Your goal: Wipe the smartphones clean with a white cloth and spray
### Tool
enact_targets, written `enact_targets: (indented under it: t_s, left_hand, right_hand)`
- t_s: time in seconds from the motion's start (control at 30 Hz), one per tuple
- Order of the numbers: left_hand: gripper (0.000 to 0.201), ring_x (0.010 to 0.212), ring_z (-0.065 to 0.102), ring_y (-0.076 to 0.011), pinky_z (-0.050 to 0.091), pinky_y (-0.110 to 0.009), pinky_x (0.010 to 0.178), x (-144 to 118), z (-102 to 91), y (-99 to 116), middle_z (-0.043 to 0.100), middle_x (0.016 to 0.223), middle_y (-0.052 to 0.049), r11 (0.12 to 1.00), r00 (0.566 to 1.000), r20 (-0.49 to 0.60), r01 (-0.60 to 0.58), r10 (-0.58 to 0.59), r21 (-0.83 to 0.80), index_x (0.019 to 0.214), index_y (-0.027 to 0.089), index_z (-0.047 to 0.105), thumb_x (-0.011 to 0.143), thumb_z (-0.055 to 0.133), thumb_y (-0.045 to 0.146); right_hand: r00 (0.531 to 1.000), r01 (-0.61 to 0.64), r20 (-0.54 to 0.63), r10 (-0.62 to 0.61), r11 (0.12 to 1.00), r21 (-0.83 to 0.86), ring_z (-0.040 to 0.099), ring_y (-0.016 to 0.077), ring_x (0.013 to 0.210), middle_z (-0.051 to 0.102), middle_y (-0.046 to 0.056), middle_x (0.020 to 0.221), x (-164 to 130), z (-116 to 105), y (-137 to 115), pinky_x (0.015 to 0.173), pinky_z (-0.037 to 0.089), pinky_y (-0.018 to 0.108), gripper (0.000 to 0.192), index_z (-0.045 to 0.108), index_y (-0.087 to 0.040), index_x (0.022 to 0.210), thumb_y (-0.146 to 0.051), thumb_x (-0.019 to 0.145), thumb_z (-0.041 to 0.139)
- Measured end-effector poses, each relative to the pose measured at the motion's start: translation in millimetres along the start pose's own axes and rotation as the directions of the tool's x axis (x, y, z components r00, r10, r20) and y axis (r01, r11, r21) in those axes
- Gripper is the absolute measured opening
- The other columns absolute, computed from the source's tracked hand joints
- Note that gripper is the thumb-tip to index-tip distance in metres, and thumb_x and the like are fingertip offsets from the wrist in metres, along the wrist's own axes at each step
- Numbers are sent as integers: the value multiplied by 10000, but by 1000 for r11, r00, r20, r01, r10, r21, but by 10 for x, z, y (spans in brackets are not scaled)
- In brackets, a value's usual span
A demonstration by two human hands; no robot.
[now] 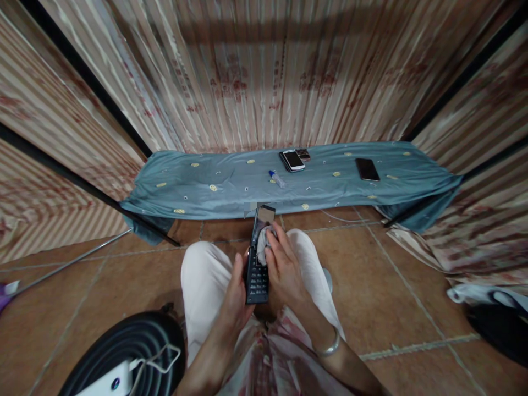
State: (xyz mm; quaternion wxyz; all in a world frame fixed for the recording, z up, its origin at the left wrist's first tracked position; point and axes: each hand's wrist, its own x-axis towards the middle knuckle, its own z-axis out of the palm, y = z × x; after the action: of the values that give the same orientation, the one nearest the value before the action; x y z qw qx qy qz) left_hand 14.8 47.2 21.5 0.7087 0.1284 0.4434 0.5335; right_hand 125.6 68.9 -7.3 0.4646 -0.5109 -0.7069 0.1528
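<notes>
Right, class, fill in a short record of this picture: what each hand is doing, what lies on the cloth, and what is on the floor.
Left hand: holds an open flip phone from the side.
Right hand: presses a small cloth against the phone near its hinge.
Blue sheet: carries a stack of phones, a dark phone lying apart and a small bottle.
Floor: brown tiles, black fan at lower left.
</notes>
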Motion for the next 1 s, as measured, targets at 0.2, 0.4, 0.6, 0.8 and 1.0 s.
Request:
enact_targets:
  t_s: [0.2,0.4,0.6,0.8,1.0]
  left_hand:
    - [494,1214,592,-242,444,-329,1041,55,12,7,741,1090,-93,998,998,-50,32,-35,-53,1100,166,703,913,439,539]
    - [385,1111,652,-213,453,-331,1032,84,-12,37,758,940,-76,991,983,-182,-52,28,-126,919,152,718,924,471,448]
    - [444,1159,623,-248,421,-379,1057,119,-108,-18,752,1044,-57,977,978,-51,-206,203,-59,1078,184,699,798,638,523]
    - [505,1246,560,-264,390,-386,1083,150,-223,-68,703,1201,-95,968,968,-65,-235,241,91,1115,152,694,820,590,547]
    - [518,1282,530,-249,368,-392,1106,120,-225,-41,643,1316,-79,920,944,42,-327,326,214,1254,198,631,885,504,538]
  right_hand:
    - [977,143,164,-137,989,-24,283,240,1451,377,161,1529,-111,26,-261,1159,358,472,543,289,-133,1507,-239,988,408]
    - [976,203,75,-202,979,-3,447,214,1344,544,128,1389,-158,73,-271,1107,444,426,467,405,-180,1450,-137,986,381]
    - [991,121,62,-117,991,-64,464,251,1314,529,138,1387,-177,97,-166,1076,456,468,465,441,-185,1423,-115,965,390]
    - [988,132,87,-130,991,-22,461,248,1288,509,131,1383,-79,71,-261,1064,455,441,457,482,-189,1382,-96,942,401]
    - [999,39,14,-40,996,75,527,216,1160,582,102,1230,-40,78,-201,999,484,404,349,574,-209,1246,-120,959,397]
